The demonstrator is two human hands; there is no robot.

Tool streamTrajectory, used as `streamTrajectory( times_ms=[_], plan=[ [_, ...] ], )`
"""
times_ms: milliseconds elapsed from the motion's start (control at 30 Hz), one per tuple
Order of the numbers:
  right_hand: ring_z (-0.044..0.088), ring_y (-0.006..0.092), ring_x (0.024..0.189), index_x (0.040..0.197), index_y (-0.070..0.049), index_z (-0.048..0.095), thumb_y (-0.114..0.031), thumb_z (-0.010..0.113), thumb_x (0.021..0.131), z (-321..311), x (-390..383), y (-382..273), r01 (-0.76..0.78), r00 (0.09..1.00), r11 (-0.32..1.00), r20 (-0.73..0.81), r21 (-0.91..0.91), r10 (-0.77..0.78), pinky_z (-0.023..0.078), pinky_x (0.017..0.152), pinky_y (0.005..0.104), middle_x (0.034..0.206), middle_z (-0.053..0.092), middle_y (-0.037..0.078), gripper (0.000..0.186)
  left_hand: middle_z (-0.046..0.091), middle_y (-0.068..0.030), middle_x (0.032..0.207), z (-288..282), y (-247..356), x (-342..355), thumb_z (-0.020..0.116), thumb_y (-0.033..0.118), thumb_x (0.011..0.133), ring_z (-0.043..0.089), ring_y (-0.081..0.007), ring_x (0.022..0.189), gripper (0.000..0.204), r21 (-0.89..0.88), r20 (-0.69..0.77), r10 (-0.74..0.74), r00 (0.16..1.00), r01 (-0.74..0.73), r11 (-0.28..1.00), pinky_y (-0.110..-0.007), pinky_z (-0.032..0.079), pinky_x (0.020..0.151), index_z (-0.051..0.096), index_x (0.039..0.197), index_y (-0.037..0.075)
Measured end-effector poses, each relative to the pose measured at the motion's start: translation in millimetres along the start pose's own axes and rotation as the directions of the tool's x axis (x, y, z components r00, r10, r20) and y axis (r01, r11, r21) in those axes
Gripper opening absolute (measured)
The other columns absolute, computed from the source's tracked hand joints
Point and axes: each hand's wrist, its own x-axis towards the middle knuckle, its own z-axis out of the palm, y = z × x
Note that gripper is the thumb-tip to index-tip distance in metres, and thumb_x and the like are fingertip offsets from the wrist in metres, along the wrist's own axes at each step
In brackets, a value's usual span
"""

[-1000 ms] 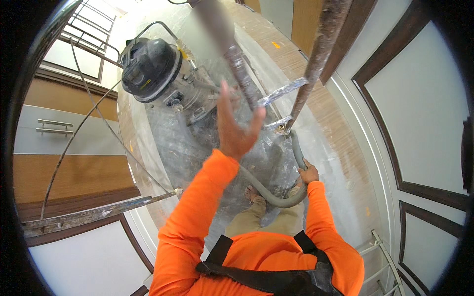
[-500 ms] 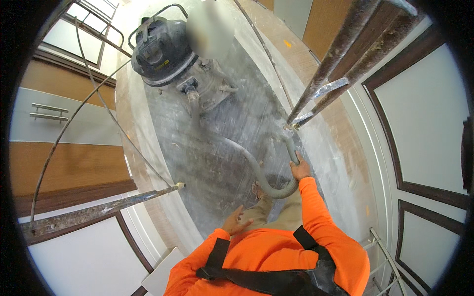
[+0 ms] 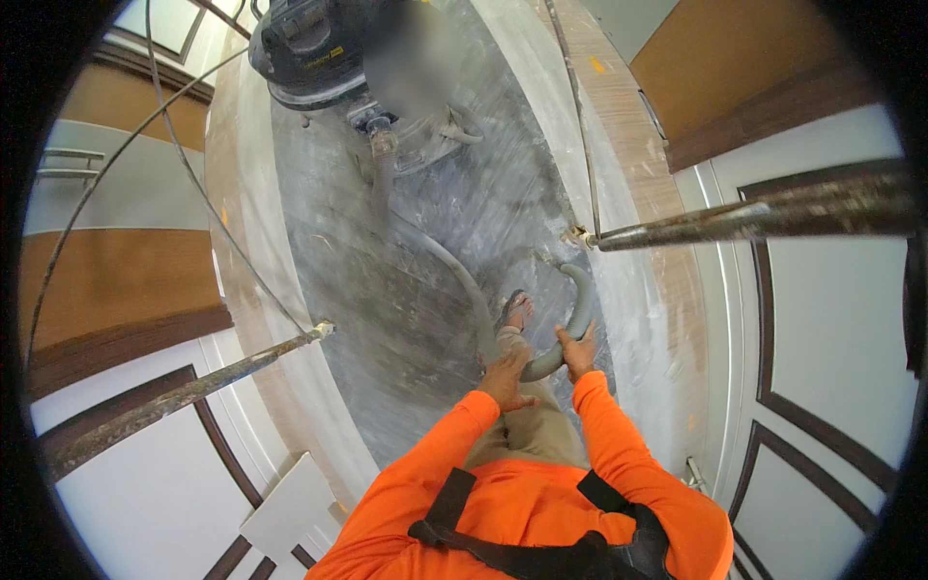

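Both hands now on the grey hose [image 3: 570,324]: right hand [image 3: 580,350] has a closed grip on its curved bend, left hand [image 3: 505,377] has come over from beside the knee and closed on it just below. Hose runs up across the dusty floor [image 3: 425,290] to the black vacuum [image 3: 309,48], which sits higher in view than half a second ago.

Down below runs a long strip of dusty grey floor [image 3: 425,319], smeared white and catching daylight. Pale curved edging borders it on both sides. White wall panels with dark brown trim [image 3: 831,387] stand on the right, more of the same lower left. Brown wood panelling [image 3: 116,280] fills the left, and a window [image 3: 174,19] glows at the top left.
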Motion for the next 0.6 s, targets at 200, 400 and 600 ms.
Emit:
streamTrajectory(
  times_ms=[200, 400, 600],
  plan=[
    [0.063, 0.0284, 0.08, 0.116, -0.004, 0.05, -0.055, 0.058, 0.093, 14.0, 69.3, -1.3, -0.564, 0.821, 0.739, 0.348, 0.369, 0.453, 0.055, 0.072, 0.0442, 0.092, 0.062, 0.015, 0.057, 0.065, -0.0208, 0.112, -22.7, -36.8, 25.7, 0.075, 0.04, 0.073, 0.062, -0.039, 0.105, 0.068, -0.122, 0.087, -0.023, 0.996, 0.033, 0.992, -0.047, 0.048, 0.092, 0.057, 0.129, 0.005],
    [0.063, 0.0277, 0.072, 0.119, -0.004, 0.048, -0.049, 0.058, 0.096, 27.9, 165.0, -0.2, -0.627, 0.776, 0.635, 0.429, 0.451, 0.462, 0.057, 0.063, 0.0418, 0.089, 0.063, 0.015, 0.051, 0.066, -0.0222, 0.109, -93.9, -20.1, 11.4, 0.077, 0.043, 0.072, 0.063, -0.042, 0.103, 0.067, -0.137, 0.164, 0.085, 0.983, -0.063, 0.989, -0.048, 0.049, 0.086, 0.058, 0.125, 0.006],
    [0.062, 0.0224, 0.067, 0.135, -0.008, 0.041, -0.036, 0.059, 0.097, 100.0, 195.8, -70.9, -0.52, 0.824, 0.788, 0.435, 0.329, 0.362, 0.056, 0.059, 0.0373, 0.094, 0.063, 0.014, 0.051, 0.061, -0.0249, 0.125, -147.5, -18.6, 14.8, 0.07, 0.049, 0.083, 0.058, -0.0412, 0.118, 0.076, -0.358, 0.268, -0.127, 0.955, 0.221, 0.907, -0.045, 0.045, 0.098, 0.047, 0.142, 0.006]
  ],
)
